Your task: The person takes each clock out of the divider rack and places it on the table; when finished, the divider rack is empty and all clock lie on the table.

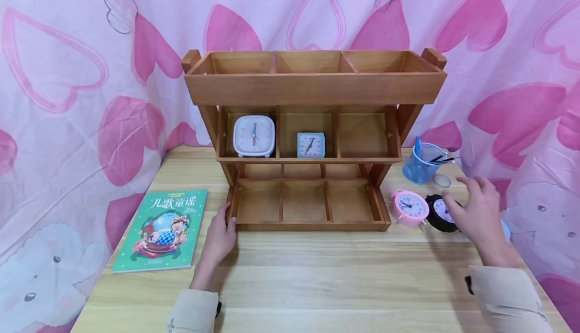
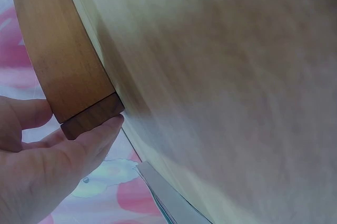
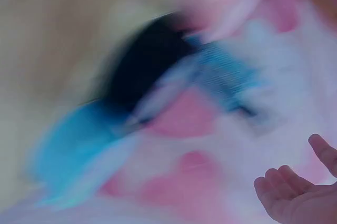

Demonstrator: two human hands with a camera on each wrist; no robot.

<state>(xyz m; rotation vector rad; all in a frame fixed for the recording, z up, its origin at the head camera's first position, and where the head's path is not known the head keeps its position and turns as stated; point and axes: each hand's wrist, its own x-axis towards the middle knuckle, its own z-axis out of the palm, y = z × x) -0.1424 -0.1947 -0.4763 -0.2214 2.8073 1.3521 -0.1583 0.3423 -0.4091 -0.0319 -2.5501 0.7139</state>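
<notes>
A brown wooden shelf (image 1: pixel 312 88) with three tiers of compartments stands on the table. My left hand (image 1: pixel 219 237) holds its lower left corner, thumb and fingers on either side of the wooden end (image 2: pixel 92 116) in the left wrist view. My right hand (image 1: pixel 478 217) hovers open above the clocks on the right, holding nothing. Below and beside it are a pink alarm clock (image 1: pixel 409 208), a black alarm clock (image 1: pixel 437 213) and a blue clock (image 1: pixel 505 230), mostly hidden by the hand. On the middle tier sit a white clock (image 1: pixel 254 136) and a small light-blue clock (image 1: pixel 310 145).
A green children's book (image 1: pixel 162 229) lies on the table at left. Behind the clocks stands a blue mesh pen holder (image 1: pixel 421 164) with pens, and a roll of tape (image 1: pixel 442 180) lies beside it. A pink heart-patterned curtain (image 1: pixel 290 10) hangs around the table.
</notes>
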